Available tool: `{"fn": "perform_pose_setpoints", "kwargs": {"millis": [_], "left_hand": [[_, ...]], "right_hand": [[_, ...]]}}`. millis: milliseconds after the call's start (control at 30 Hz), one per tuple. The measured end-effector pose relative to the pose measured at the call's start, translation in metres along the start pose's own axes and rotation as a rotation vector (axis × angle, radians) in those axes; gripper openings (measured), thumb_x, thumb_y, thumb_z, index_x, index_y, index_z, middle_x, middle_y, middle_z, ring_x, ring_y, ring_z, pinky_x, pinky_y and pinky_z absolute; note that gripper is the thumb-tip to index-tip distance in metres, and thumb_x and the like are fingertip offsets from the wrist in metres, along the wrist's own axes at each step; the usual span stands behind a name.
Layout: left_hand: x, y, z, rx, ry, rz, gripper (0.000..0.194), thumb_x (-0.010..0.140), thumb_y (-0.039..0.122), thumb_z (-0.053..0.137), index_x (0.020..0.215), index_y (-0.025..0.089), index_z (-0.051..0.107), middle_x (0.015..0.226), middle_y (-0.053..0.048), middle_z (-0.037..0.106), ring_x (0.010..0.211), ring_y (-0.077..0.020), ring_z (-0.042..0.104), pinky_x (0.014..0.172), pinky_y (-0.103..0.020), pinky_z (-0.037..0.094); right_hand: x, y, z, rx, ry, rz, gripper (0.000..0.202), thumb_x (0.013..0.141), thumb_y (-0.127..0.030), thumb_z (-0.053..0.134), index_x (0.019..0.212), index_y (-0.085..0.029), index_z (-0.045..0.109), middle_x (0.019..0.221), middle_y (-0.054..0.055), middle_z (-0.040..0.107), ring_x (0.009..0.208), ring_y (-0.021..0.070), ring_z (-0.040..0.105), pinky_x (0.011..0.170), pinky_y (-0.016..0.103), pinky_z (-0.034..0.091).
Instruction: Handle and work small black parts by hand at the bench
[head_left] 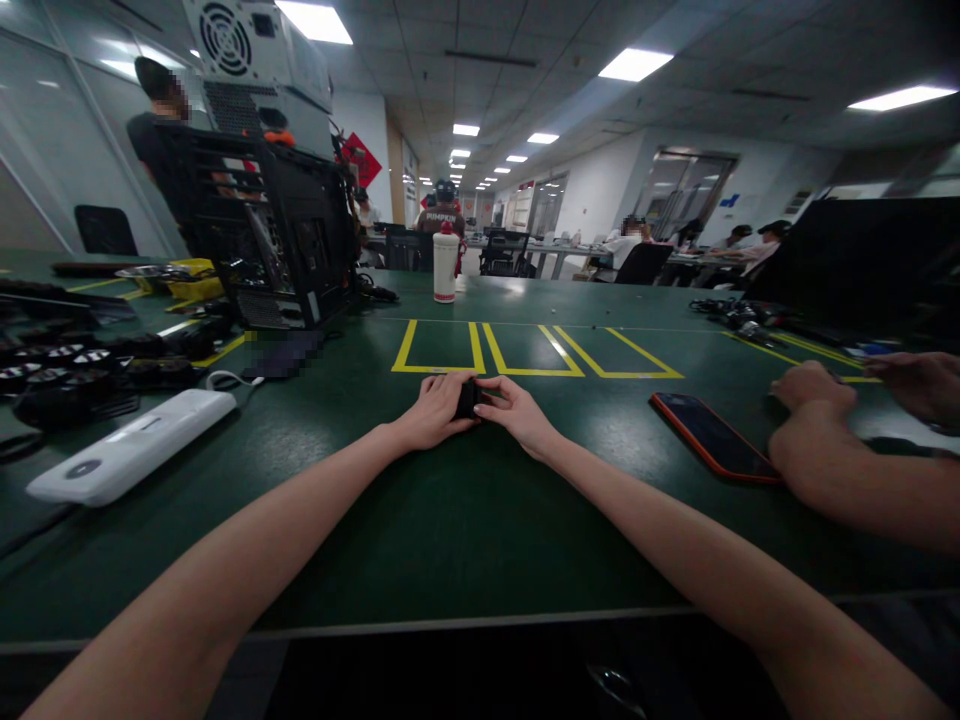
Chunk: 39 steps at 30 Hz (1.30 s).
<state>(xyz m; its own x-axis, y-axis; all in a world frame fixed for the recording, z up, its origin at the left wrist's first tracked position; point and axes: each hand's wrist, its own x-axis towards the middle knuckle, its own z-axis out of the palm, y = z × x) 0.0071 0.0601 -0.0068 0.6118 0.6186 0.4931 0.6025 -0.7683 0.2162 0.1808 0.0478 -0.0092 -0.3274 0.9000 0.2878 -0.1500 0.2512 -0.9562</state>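
Both my hands meet over the green table (pixel 465 520), around a small black block-like object (pixel 468 398) whose exact kind I cannot make out. My left hand (pixel 437 411) wraps it from the left, thumb in front and fingers over the top. From the right, the fingertips of my right hand (pixel 514 413) pinch its side. Part of the object is hidden behind my left fingers. Just beyond my hands, yellow tape outlines (pixel 480 345) mark the tabletop.
An orange-cased phone (pixel 712 437) lies to the right, beside another person's hands (pixel 814 390). At left are a white power strip (pixel 135 447), several black fans (pixel 56 385) and an open computer case (pixel 281 225). A white bottle (pixel 445 267) stands behind; a dark monitor (pixel 862 270) is at far right.
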Motion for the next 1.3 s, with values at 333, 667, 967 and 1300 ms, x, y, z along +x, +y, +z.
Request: {"fn": "perform_pose_setpoints", "kwargs": {"millis": [333, 667, 967, 1300], "left_hand": [[0.0013, 0.0011, -0.0001, -0.005, 0.01, -0.001, 0.056, 0.077, 0.035, 0.052, 0.123, 0.019, 0.025, 0.119, -0.012, 0.043, 0.112, -0.0258, 0.04, 0.094, -0.044, 0.026], [0.0004, 0.0001, -0.0002, 0.004, 0.002, 0.005, 0.057, 0.076, 0.032, 0.053, 0.123, 0.019, 0.023, 0.12, -0.012, 0.042, 0.112, -0.0259, 0.039, 0.094, -0.044, 0.026], [0.0015, -0.0004, 0.0009, 0.001, 0.009, -0.007, 0.057, 0.076, 0.037, 0.052, 0.123, 0.02, 0.024, 0.12, -0.012, 0.043, 0.111, -0.0268, 0.04, 0.093, -0.044, 0.027], [-0.0002, -0.0003, 0.0, 0.009, 0.0, -0.009, 0.057, 0.077, 0.036, 0.051, 0.124, 0.019, 0.024, 0.121, -0.012, 0.042, 0.112, -0.027, 0.039, 0.094, -0.045, 0.026]], "right_hand": [[0.001, 0.0017, 0.0009, -0.054, 0.063, 0.048, 0.024, 0.069, -0.027, 0.062, 0.091, -0.024, 0.053, 0.094, 0.0, 0.055, 0.086, 0.0139, 0.055, 0.079, 0.033, 0.045], [0.0001, 0.0003, -0.0005, -0.065, -0.006, -0.021, 0.033, 0.062, -0.018, 0.067, 0.091, -0.022, 0.053, 0.101, 0.001, 0.054, 0.095, 0.0141, 0.053, 0.09, 0.034, 0.039], [0.0004, 0.0011, 0.0002, -0.07, 0.048, 0.078, 0.027, 0.069, -0.029, 0.061, 0.094, -0.026, 0.052, 0.094, 0.0, 0.055, 0.084, 0.0132, 0.055, 0.077, 0.032, 0.046], [-0.0017, -0.0012, 0.0014, -0.06, 0.006, -0.016, 0.03, 0.063, -0.022, 0.066, 0.091, -0.022, 0.054, 0.101, 0.001, 0.055, 0.093, 0.014, 0.054, 0.088, 0.033, 0.041]]}}
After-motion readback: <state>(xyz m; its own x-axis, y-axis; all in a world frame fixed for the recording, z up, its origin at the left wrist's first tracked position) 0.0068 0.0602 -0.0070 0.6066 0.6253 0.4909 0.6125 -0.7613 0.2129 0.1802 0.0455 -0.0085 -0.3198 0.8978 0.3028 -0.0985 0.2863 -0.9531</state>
